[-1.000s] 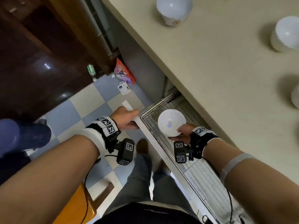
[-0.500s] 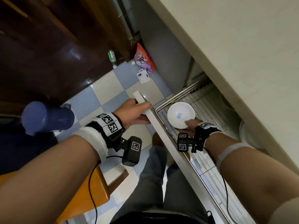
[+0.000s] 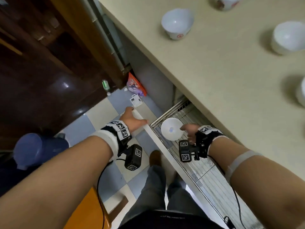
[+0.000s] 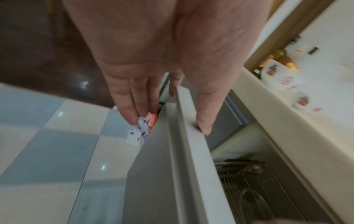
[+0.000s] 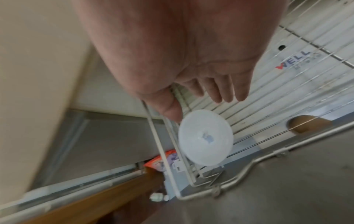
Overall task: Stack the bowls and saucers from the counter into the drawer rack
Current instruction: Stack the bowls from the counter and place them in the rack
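A small white saucer [image 3: 171, 132] [image 5: 205, 137] with a blue mark stands tilted in the far left corner of the wire drawer rack [image 3: 206, 171] [image 5: 268, 91]. My right hand [image 3: 186, 133] [image 5: 199, 106] hovers just beside it. Its thumb reaches the saucer's rim and its fingers [image 5: 226, 94] are loosely straight, off the saucer. My left hand [image 3: 132, 119] [image 4: 168, 121] grips the top edge of the white drawer front [image 3: 148, 129] [image 4: 184, 151], with fingers outside and thumb inside. White bowls [image 3: 177, 23] [image 3: 288, 37] stand on the beige counter [image 3: 231, 80].
More white dishes sit at the counter's top edge [image 3: 226, 2] and right edge [image 3: 300, 91]. The counter overhangs the back of the rack. On the tiled floor lie an orange packet [image 3: 137, 86] and a small bottle [image 3: 105, 85]. A blue container [image 3: 28, 149] stands at left.
My right hand's fingers have come off the saucer, which stays in the rack's corner. The left hand has slid toward the drawer front's far end. The head view has risen, showing the counter bowls again.
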`<act>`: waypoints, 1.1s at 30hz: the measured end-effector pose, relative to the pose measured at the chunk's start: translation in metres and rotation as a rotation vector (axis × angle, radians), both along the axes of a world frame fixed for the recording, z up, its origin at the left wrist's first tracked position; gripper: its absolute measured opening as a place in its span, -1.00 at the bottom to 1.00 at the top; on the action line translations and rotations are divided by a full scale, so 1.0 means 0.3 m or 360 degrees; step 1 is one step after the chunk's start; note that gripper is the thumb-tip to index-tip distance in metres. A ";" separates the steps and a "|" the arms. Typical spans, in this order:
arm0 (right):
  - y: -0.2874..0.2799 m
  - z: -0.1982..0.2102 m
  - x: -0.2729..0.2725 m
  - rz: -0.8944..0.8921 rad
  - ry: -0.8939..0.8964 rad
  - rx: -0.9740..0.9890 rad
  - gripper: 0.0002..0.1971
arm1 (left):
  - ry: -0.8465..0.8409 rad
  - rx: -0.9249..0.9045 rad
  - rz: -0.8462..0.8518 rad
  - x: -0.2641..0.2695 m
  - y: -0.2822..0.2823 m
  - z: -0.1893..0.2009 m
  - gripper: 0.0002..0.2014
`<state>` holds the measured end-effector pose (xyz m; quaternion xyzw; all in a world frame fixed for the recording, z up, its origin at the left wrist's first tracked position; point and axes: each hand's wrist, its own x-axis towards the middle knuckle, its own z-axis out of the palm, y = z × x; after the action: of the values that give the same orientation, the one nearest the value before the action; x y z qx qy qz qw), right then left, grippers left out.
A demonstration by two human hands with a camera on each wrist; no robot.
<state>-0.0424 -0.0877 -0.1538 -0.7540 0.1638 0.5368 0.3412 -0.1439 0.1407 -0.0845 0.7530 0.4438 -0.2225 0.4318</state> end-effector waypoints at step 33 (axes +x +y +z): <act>-0.407 0.474 0.832 -0.2053 -0.0846 0.0224 -0.50 | -0.0730 -0.0689 -0.0132 1.301 0.045 0.350 -0.64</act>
<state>0.2071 -0.2099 -0.0117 -0.5881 0.4545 0.0340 0.6681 0.2464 0.1542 0.0206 0.6916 0.2463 -0.1536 0.6613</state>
